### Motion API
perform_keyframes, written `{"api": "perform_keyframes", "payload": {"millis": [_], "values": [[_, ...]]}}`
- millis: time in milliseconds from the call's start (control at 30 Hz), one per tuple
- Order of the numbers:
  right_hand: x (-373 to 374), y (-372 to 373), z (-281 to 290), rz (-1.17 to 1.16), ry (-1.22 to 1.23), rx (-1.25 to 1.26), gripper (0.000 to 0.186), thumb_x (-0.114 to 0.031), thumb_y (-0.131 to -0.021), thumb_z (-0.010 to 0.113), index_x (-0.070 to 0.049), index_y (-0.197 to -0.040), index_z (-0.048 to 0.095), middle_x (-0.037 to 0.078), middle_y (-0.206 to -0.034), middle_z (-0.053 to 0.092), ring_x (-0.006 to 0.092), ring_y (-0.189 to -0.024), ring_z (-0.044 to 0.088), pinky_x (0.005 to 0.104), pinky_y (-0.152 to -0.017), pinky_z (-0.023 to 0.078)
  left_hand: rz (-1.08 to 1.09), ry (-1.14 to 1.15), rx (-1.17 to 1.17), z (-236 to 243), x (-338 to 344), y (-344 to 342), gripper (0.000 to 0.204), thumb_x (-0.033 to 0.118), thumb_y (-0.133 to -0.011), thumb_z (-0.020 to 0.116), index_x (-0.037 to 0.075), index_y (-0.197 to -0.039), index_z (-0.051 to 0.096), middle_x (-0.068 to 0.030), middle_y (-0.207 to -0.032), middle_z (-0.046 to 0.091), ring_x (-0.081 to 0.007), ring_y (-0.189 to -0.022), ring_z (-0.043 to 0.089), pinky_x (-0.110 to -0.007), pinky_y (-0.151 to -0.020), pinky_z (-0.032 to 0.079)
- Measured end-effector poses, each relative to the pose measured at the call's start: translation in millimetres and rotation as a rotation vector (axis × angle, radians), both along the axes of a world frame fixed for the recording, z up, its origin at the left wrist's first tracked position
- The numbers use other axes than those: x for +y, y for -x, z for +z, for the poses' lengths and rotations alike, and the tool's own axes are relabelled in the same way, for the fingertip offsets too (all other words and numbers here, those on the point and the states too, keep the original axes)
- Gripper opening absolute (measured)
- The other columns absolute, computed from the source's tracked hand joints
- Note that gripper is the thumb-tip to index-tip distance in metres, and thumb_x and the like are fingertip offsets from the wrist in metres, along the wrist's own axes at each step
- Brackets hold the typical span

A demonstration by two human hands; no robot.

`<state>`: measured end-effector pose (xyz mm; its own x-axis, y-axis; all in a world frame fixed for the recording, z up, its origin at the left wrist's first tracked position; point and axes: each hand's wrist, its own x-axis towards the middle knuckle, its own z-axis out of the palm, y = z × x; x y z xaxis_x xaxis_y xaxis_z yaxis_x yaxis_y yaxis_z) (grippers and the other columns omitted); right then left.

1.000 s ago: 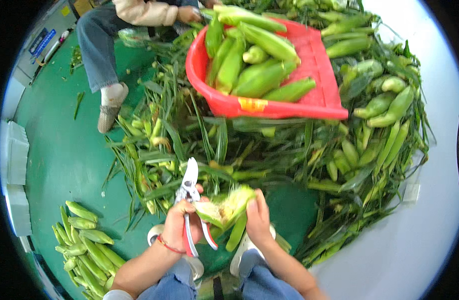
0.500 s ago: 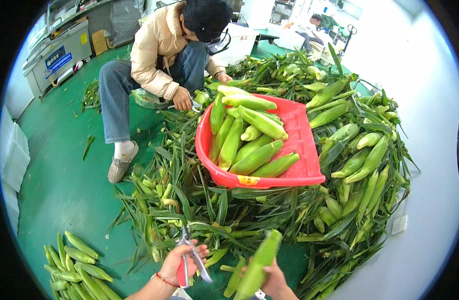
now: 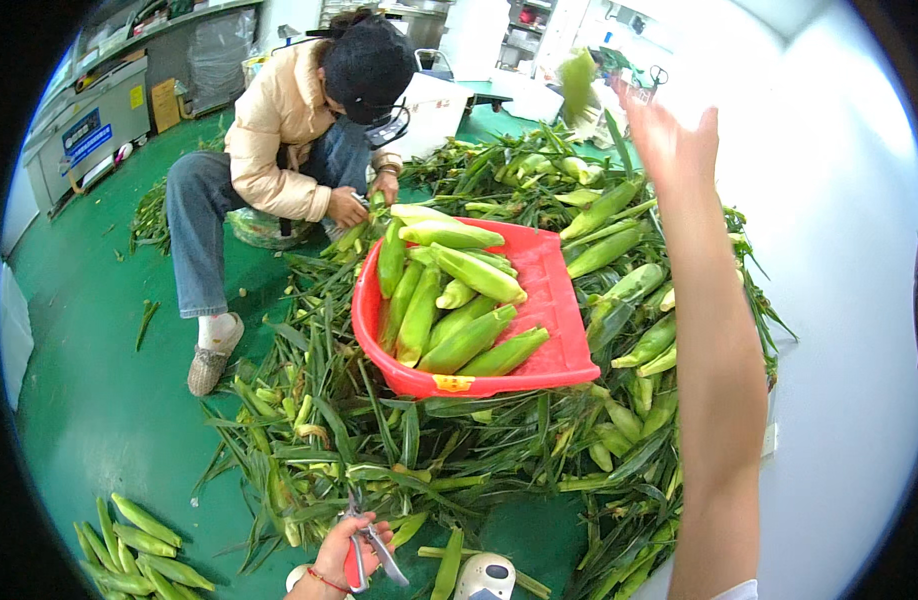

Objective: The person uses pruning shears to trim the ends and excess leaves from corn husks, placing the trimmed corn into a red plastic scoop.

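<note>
My left hand (image 3: 347, 548), with a red string at the wrist, holds pruning shears (image 3: 371, 558) with red-and-silver handles at the lower middle. Raised high at the upper right, my right hand (image 3: 671, 140) has its fingers stretched out and holds nothing. Just left of its fingertips, a blurred green ear of corn (image 3: 577, 85) is in the air. Below, a red plastic basket (image 3: 569, 330) holds several ears of corn in their husks. One more husked ear (image 3: 447, 568) lies on the floor near my shoe (image 3: 487, 575).
Stripped leaves and stalks (image 3: 379, 450) surround the basket, with more ears among them at the right. A pile of ears (image 3: 139, 550) lies at the lower left. Across from me a person (image 3: 289, 140) in a beige jacket sits handling corn. A white wall (image 3: 839, 350) stands at the right.
My right hand has swung from low at the front to high at the right and let go of its ear of corn. The shears stay in my left hand. The view has shifted right.
</note>
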<state>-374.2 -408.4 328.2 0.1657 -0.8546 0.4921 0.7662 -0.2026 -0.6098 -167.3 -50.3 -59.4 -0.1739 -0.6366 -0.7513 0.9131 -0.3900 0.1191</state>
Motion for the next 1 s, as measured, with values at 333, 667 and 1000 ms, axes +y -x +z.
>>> {"api": "perform_keyframes", "payload": {"millis": [333, 667, 1000], "values": [[61, 21, -41, -0.125, -0.053, 0.224, 0.068, -0.051, -0.097, 0.018, 0.003, -0.133, 0.037, 0.022, -0.129, 0.047, 0.0331, -0.122, 0.045, 0.0409, -0.108, 0.032, 0.057, 0.045, 0.014, 0, 7, -9, 0.033, 0.027, -0.081, 0.059, 0.004, -0.103, 0.054, -0.0163, -0.1, 0.054, -0.0331, -0.098, 0.051, -0.05, -0.092, 0.039], [302, 223, -396, -0.483, -1.051, 0.732, 0.03, -0.022, -0.095, 0.049, 0.0, -0.114, 0.055, 0.013, -0.096, 0.064, 0.0225, -0.085, 0.064, 0.0334, -0.075, 0.053, -0.123, 0.217, 0.09, 25, 3, 32, 0.059, 0.055, -0.084, 0.052, 0.016, -0.128, 0.046, -0.0254, -0.113, 0.053, -0.0467, -0.111, 0.047, -0.059, -0.099, 0.033], [83, 404, -372, -1.501, -0.441, 1.122, 0.035, -0.02, -0.091, 0.054, 0.0, -0.12, 0.053, 0.015, -0.124, 0.053, 0.0249, -0.112, 0.052, 0.0375, -0.092, 0.043, -0.533, 0.069, 0.16, -16, 15, 47, 0.054, 0.036, -0.085, 0.051, 0.009, -0.131, 0.04, -0.0273, -0.107, 0.059, -0.0455, -0.101, 0.057, -0.058, -0.094, 0.04]]}}
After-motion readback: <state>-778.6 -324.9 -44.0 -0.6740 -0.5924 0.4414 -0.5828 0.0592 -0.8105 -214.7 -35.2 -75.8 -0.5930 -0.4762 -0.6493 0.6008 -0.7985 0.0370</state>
